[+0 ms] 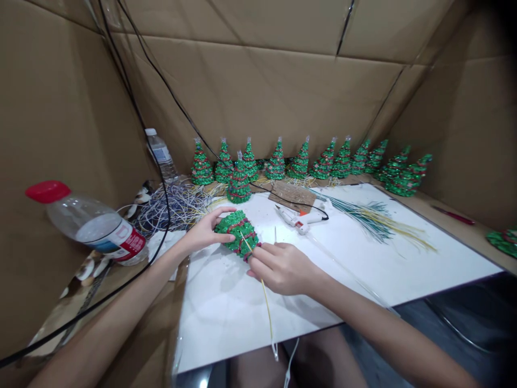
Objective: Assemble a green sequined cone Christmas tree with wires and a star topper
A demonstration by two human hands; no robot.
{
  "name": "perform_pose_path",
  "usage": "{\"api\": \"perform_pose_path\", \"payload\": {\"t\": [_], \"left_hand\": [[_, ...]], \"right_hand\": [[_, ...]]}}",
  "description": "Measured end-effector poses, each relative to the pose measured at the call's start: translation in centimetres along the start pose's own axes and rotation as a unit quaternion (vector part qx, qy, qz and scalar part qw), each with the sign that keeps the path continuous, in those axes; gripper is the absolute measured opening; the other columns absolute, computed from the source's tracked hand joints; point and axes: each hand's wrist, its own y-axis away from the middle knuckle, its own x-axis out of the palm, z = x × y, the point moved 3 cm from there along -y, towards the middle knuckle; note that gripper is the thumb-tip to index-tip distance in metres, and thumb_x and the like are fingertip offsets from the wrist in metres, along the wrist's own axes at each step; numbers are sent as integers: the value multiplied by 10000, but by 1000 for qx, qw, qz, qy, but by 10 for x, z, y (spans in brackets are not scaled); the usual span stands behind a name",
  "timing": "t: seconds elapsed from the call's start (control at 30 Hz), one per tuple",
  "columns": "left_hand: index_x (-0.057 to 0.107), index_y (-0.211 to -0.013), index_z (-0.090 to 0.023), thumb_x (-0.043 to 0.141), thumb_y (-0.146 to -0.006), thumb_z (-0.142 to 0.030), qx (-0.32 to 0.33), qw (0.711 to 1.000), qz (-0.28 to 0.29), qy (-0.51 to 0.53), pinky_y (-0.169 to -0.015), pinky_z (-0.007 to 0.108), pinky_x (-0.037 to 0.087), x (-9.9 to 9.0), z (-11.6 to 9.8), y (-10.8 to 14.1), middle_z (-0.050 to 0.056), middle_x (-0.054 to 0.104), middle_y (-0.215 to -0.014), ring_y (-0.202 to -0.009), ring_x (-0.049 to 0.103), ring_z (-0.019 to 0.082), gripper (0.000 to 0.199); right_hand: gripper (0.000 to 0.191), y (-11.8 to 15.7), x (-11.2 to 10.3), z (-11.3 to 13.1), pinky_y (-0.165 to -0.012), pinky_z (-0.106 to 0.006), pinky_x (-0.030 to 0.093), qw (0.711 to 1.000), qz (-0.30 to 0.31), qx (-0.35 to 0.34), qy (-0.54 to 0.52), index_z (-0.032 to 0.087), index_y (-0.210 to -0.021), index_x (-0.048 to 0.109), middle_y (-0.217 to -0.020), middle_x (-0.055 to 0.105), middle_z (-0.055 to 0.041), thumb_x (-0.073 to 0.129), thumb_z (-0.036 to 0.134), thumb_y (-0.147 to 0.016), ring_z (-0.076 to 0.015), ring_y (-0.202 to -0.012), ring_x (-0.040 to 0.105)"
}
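Observation:
My left hand [208,230] grips a small green tree [236,229] with red garlands, which lies tilted above the white board [226,323]. Its thumb presses on the tree's side. My right hand [278,267] is closed at the tree's lower right end, its fingers pinching a thin yellow strand [266,304]. One end of the strand lies over the tree, and the other hangs down to the board's front edge. The fingertips of my right hand are partly hidden.
Several finished-looking trees [276,159] line the cardboard wall. A glue gun [301,221], a brown cardboard piece [293,196] and green and yellow strands [371,221] lie on the board. Left are tangled wires [173,207], a red-capped bottle [97,226] and a smaller bottle [161,156]. A black cable crosses the left side.

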Motion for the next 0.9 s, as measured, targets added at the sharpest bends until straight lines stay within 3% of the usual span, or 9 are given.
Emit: {"api": "perform_pose_path", "payload": {"t": [0.23, 0.37, 0.67, 0.9], "left_hand": [[471, -1277, -200, 811, -656, -258, 9, 1000, 3, -6, -937, 431, 518, 0, 1, -1, 113, 601, -1235, -1119, 610, 288, 711], [477, -1269, -204, 815, -652, -271, 12, 1000, 4, -16, -972, 437, 491, -1, 0, -1, 106, 590, -1262, -1138, 598, 290, 707], [485, -1261, -208, 791, -670, -253, 16, 999, -1, -35, -981, 438, 477, 0, -2, -1, 94, 573, -1287, -1222, 531, 297, 666], [490, -1255, -194, 789, -671, -249, 22, 999, 3, -26, -1020, 450, 439, 0, -3, -1, 105, 557, -1299, -1233, 513, 292, 658]], "right_hand": [[349, -2, 2, -3, -487, -300, 241, 995, 19, 31, -97, 164, -784, 541, -698, 568, -25, 331, 305, -1024, -141, -610, 505], [349, -9, -2, -16, -528, -257, 310, 981, 12, 107, -164, 169, -816, 529, -735, 583, -20, 280, 290, -1029, -119, -620, 515], [428, -32, 1, -56, -581, -223, 353, 917, -12, 275, -288, 171, -741, 511, -630, 525, 12, 252, 341, -1036, -102, -598, 505], [476, -37, 9, -69, -592, -239, 358, 902, -31, 294, -314, 169, -737, 526, -620, 511, 8, 246, 425, -1025, -109, -595, 489]]}}
